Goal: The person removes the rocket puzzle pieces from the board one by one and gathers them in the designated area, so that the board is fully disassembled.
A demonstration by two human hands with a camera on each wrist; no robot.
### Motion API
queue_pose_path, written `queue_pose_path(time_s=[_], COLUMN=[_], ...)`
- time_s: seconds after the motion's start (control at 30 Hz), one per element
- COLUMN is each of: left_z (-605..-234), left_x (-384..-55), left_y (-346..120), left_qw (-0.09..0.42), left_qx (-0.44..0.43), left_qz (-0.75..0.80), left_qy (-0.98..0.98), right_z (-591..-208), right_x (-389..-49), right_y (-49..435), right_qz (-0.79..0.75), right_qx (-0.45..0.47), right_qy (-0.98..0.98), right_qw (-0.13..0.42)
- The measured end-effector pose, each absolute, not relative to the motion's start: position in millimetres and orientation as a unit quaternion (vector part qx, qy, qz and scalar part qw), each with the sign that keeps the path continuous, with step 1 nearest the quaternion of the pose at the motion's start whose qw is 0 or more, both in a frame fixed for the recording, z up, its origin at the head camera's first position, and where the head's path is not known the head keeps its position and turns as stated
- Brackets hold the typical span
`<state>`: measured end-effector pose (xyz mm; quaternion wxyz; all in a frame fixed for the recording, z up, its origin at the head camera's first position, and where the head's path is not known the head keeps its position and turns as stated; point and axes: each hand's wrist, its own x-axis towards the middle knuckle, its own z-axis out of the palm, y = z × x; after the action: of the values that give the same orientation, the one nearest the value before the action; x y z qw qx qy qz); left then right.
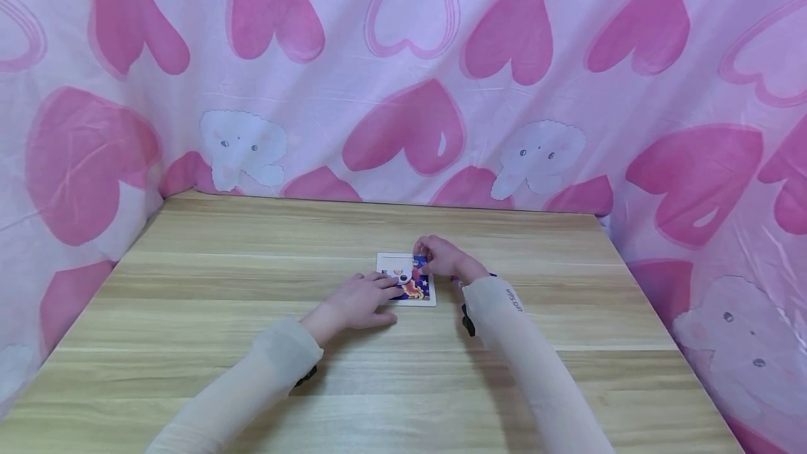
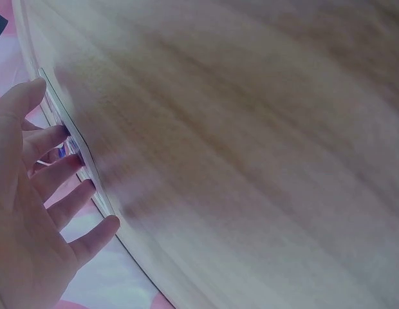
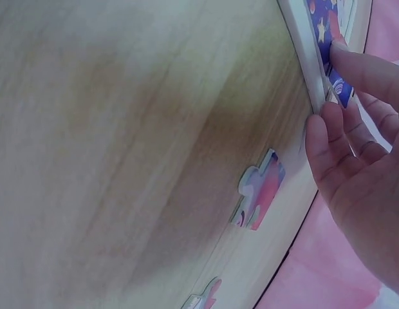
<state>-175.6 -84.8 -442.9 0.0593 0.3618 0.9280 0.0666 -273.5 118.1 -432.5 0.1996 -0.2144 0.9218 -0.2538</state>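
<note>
A jigsaw puzzle in a white-framed tray (image 1: pixel 417 303) lies on the table, with dark blue, star-patterned pieces (image 1: pixel 424 287) fitted at its right. The upper left of the tray shows bare white. My left hand (image 1: pixel 359 302) rests over the tray's left side, fingers spread and nearly straight, touching the puzzle. At the upper right corner, my right hand (image 1: pixel 439 256) pinches a blue puzzle piece (image 3: pixel 342 89) between thumb and fingers. That piece stands tilted at the tray's edge in the right wrist view. The hand hides part of it.
Loose puzzle pieces lie to the right of the tray: a pink and purple one (image 3: pixel 260 192) and another (image 3: pixel 204 299) cut off by the view's lower edge. The right forearm partly covers them in the head view. A pink heart-patterned curtain (image 1: pixel 403 69) surrounds the wooden table (image 1: pixel 252 244).
</note>
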Motion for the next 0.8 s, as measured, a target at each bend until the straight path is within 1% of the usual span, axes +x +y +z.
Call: queue_pose_path(time_s=[0.23,0.47,0.8], left_z=[-441.8,-440.0,-441.2], left_x=[-175.4,-179.5,-179.9], left_y=[-85.0,-79.3,-61.3], left_qw=[0.058,0.048,0.032], left_qx=[0.365,0.365,0.342], left_qz=[0.068,0.05,-0.009], left_qy=[0.927,0.928,0.939], right_z=[-432.7,-432.1,-434.0], right_x=[-272.7,-271.2,-270.6], right_y=[117.5,118.3,121.6], right_qz=[-0.253,-0.28,-0.287], right_qx=[-0.236,-0.218,-0.233], right_qy=[0.92,0.912,0.908], right_qw=[0.183,0.206,0.199])
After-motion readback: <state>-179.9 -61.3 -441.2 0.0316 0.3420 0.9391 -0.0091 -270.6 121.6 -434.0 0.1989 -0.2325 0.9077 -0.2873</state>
